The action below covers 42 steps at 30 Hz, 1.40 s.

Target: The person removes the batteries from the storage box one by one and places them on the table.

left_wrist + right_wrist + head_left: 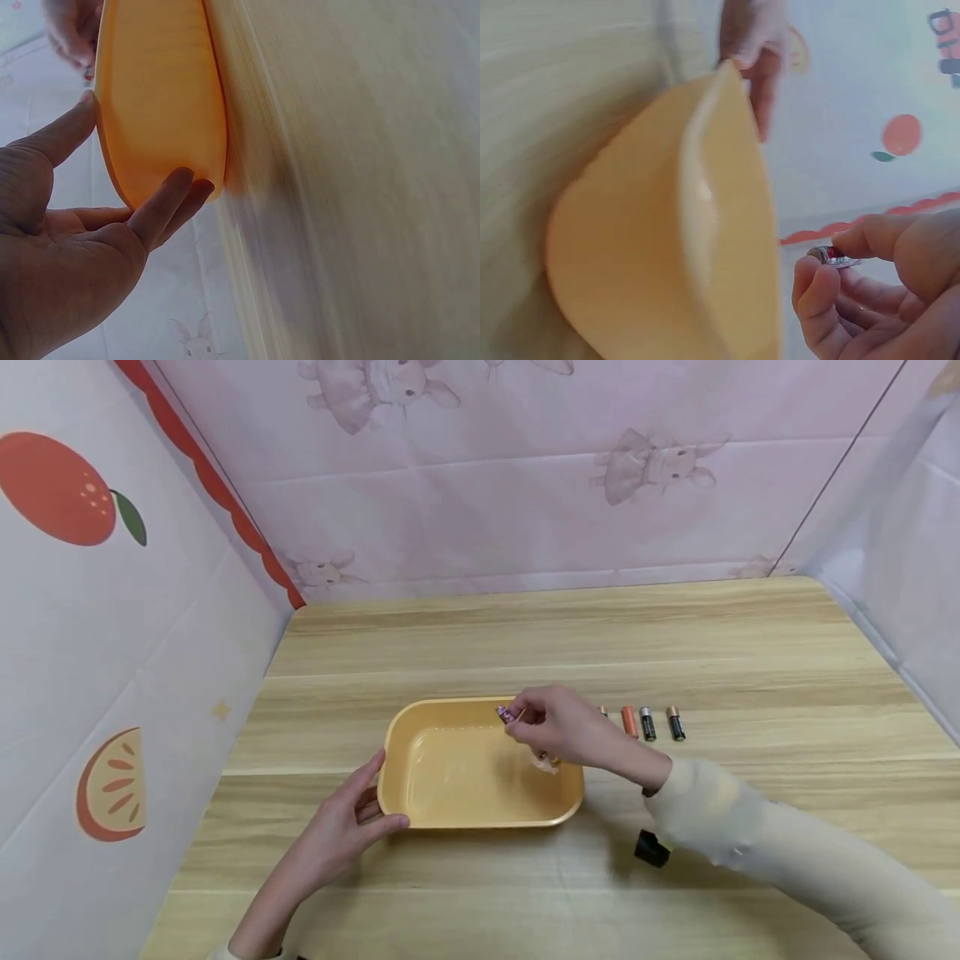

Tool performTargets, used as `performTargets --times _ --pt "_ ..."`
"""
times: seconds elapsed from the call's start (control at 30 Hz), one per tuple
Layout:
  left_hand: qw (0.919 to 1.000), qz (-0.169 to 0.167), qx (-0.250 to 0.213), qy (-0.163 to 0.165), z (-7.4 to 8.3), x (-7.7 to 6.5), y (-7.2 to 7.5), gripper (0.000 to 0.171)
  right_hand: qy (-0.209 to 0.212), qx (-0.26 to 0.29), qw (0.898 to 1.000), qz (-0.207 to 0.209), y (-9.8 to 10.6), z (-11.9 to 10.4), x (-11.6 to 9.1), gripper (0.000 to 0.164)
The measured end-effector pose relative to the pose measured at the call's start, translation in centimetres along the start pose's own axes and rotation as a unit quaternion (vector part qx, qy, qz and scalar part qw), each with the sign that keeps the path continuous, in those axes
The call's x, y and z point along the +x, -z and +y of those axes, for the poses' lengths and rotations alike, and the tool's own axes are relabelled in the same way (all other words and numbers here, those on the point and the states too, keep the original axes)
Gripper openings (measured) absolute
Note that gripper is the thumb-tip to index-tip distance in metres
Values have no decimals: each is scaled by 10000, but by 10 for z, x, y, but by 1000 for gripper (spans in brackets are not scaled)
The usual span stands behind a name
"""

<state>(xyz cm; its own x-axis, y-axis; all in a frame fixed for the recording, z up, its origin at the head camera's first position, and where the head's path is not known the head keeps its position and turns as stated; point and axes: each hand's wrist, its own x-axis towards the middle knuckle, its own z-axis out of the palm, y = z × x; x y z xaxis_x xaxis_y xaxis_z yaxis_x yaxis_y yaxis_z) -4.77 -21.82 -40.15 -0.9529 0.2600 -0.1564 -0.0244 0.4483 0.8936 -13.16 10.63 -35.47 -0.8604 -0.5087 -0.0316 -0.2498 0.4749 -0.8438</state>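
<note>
A yellow plastic basin (pixel 465 785) stands on the wooden table. My left hand (pixel 348 827) holds its left end, with the thumb at the near rim and the fingers against the outer wall (pixel 169 112). Over the basin's right part, my right hand (pixel 558 727) pinches a small shiny purple-and-white wrapped piece (pixel 506 714) between thumb and fingertips. In the right wrist view this piece (pixel 832 257) looks silvery and dark red, partly covered by the fingers. Beneath the right hand, a small item with a pale frilled end (pixel 545 764) shows against the basin's inside.
Several batteries lie in a row right of the basin, among them an orange one (pixel 629 722) and two black ones with a silver (pixel 648 724) and a copper end (pixel 676 723). A small black object (pixel 652 848) sits by the right sleeve. Printed cloth walls (pixel 487 518) surround the table.
</note>
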Motion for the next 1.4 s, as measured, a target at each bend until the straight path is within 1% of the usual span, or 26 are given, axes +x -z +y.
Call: performTargets --times 0.1,0.4,0.53,0.7,0.77,0.9,1.03,1.2,1.4 --pt "10000 -12 -31 -11 0 0 1 99 115 94 9997 181 13 -5 -6 14" --pt "10000 -13 67 -5 1 0 1 99 71 -1 9971 756 52 -22 -27 19" --pt "9999 -7 102 16 2 1 1 99 -131 -54 9959 889 70 -27 -37 20" --pt "9999 -7 105 42 3 1 1 98 -459 -96 9939 996 92 -27 -50 26" --pt "9999 -5 102 47 3 1 1 97 -531 -190 9925 1084 100 -25 -55 29" --pt "9999 4 108 57 4 1 2 97 -640 -369 9880 1355 115 -15 -65 28" --pt "9999 26 151 52 4 1 2 97 -719 -385 9837 1600 127 -1 -74 28" --pt "9999 12 98 24 4 1 1 97 -880 -420 9808 1688 140 18 -87 31" --pt "10000 34 29 10 3 0 0 97 -1342 -318 9750 1744 149 39 -99 37"
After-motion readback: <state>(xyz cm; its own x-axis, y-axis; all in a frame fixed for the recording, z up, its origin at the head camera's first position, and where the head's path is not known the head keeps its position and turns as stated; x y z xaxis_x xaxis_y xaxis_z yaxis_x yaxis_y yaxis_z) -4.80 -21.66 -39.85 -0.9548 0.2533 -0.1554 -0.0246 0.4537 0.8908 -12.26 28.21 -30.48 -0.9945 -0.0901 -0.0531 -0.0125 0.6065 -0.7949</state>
